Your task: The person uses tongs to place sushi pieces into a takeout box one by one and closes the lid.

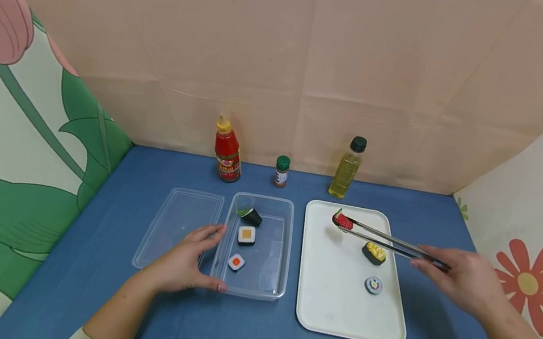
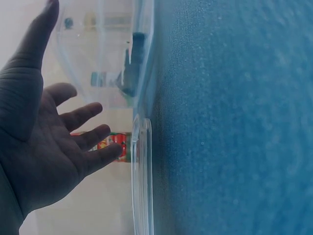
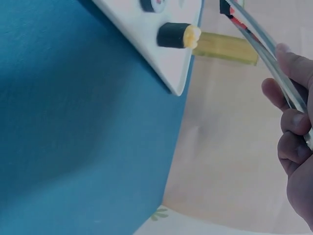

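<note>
My right hand [image 1: 468, 281] grips a pair of metal tongs [image 1: 401, 244]; their tips pinch a red-topped sushi piece [image 1: 343, 221] above the white tray [image 1: 329, 314]. On that tray lie a yellow-topped sushi piece [image 1: 375, 253] and a small round sushi roll [image 1: 373, 285]. My left hand [image 1: 184, 261] is at the left side of a clear plastic container [image 1: 265, 274], thumb and fingers spread; whether it touches the wall I cannot tell. Inside the container are a dark sushi piece with green [image 1: 252, 218], a yellow-centred square roll [image 1: 246, 235] and an orange-centred roll [image 1: 236, 262].
A clear lid [image 1: 183, 212] lies left of the container, partly behind the left hand. Along the back stand a red sauce bottle [image 1: 228, 155], a small green-capped jar [image 1: 281, 172] and an oil bottle [image 1: 346, 171]. Blue cloth [image 1: 249, 338] covers the table.
</note>
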The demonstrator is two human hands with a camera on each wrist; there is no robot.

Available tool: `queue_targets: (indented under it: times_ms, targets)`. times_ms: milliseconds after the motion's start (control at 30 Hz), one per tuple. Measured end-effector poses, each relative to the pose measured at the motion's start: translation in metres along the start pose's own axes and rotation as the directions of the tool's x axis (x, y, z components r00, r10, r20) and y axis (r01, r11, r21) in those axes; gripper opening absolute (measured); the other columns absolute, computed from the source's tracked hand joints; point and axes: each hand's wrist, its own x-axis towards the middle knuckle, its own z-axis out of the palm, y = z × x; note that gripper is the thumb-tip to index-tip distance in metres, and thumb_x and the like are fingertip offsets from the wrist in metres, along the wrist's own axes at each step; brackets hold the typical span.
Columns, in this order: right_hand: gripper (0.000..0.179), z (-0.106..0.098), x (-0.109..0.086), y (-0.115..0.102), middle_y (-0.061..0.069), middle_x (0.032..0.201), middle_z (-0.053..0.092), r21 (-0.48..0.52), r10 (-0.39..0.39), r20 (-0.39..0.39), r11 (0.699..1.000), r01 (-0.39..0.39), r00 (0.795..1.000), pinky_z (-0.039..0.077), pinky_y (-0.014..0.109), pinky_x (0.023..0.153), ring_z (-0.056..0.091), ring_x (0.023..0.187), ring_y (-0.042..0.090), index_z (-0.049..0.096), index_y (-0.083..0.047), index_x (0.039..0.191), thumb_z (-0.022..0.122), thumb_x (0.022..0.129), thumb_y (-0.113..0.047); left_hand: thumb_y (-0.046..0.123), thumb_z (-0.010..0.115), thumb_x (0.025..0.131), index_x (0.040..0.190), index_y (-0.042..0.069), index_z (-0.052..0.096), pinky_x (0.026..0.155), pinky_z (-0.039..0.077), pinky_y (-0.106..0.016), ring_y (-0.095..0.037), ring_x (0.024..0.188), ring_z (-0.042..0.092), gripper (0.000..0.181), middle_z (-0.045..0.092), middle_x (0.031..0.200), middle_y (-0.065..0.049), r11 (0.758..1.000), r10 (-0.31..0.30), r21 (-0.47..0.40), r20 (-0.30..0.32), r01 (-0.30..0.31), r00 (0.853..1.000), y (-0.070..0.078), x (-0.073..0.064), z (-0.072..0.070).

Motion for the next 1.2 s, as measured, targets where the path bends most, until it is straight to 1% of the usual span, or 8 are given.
queue_targets:
  times_ms: [133,233,467,700,900,1033,1200]
  targets:
    - [0.044,-0.001,0.009,-0.004,-0.018,0.065,0.061,0.020,-0.038,-0.009,0.999,0.038,0.999,0.030,0.017,0.044,0.034,0.050,-0.005,0.082,-0.004,0.107,0.096,0.068,-0.017,0.059,0.094,0.065,0.165,0.022,0.030,0.113,0.032,-0.069,-0.038,0.156,0.018,0.125,0.024,0.170,-0.001,1.000,-0.003,0.002,0.002,0.003,1.000,0.000,0.000,0.000]
    - [0.043,-0.003,0.016,-0.008,-0.019,0.064,0.059,0.028,-0.068,-0.016,0.997,0.068,0.998,0.030,0.015,0.045,0.035,0.050,-0.006,0.082,-0.005,0.107,0.096,0.067,-0.016,0.060,0.094,0.065,0.165,0.023,0.030,0.113,0.032,-0.069,-0.038,0.156,0.018,0.124,0.024,0.170,-0.001,1.000,-0.003,0.004,0.003,0.003,1.000,0.000,0.000,0.000]
    - [0.040,-0.003,0.032,-0.017,-0.013,0.074,0.069,0.076,-0.125,-0.016,0.989,0.126,0.992,0.035,0.013,0.047,0.043,0.054,-0.006,0.082,-0.007,0.107,0.095,0.069,-0.015,0.059,0.094,0.065,0.165,0.023,0.030,0.114,0.031,-0.069,-0.037,0.156,0.017,0.125,0.024,0.170,-0.001,1.000,-0.003,-0.001,0.003,0.003,1.000,0.001,0.000,-0.001]
    - [0.037,0.002,0.048,-0.027,-0.010,0.078,0.073,0.139,-0.186,-0.018,0.972,0.187,0.982,0.037,0.012,0.047,0.046,0.054,-0.006,0.082,-0.007,0.106,0.094,0.072,-0.015,0.058,0.095,0.065,0.165,0.023,0.031,0.114,0.032,-0.068,-0.037,0.156,0.018,0.124,0.024,0.170,-0.001,1.000,-0.007,-0.006,0.001,0.007,1.000,0.001,0.001,-0.001]
    - [0.035,0.009,0.060,-0.036,-0.009,0.081,0.075,0.160,-0.230,-0.012,0.960,0.229,0.973,0.042,0.012,0.051,0.056,0.061,-0.005,0.082,-0.008,0.108,0.093,0.076,-0.018,0.057,0.096,0.065,0.165,0.022,0.031,0.114,0.032,-0.068,-0.037,0.156,0.018,0.124,0.024,0.170,-0.001,1.000,-0.004,-0.009,-0.004,0.004,1.000,0.002,0.000,0.000]
    - [0.035,0.011,0.067,-0.040,-0.009,0.082,0.076,0.164,-0.242,-0.002,0.957,0.239,0.970,0.044,0.012,0.053,0.056,0.062,-0.006,0.082,-0.009,0.109,0.092,0.075,-0.016,0.056,0.096,0.065,0.165,0.022,0.031,0.114,0.031,-0.068,-0.037,0.156,0.017,0.124,0.024,0.170,-0.001,1.000,0.005,-0.014,-0.005,-0.005,1.000,0.002,0.000,0.001]
    - [0.033,0.016,0.075,-0.045,-0.009,0.085,0.076,0.188,-0.248,0.033,0.953,0.238,0.968,0.048,0.013,0.055,0.058,0.064,-0.005,0.082,-0.008,0.109,0.091,0.078,-0.013,0.057,0.096,0.065,0.165,0.021,0.030,0.114,0.032,-0.068,-0.037,0.156,0.017,0.124,0.024,0.170,-0.001,1.000,0.011,-0.014,-0.004,-0.011,1.000,0.002,0.000,0.001]
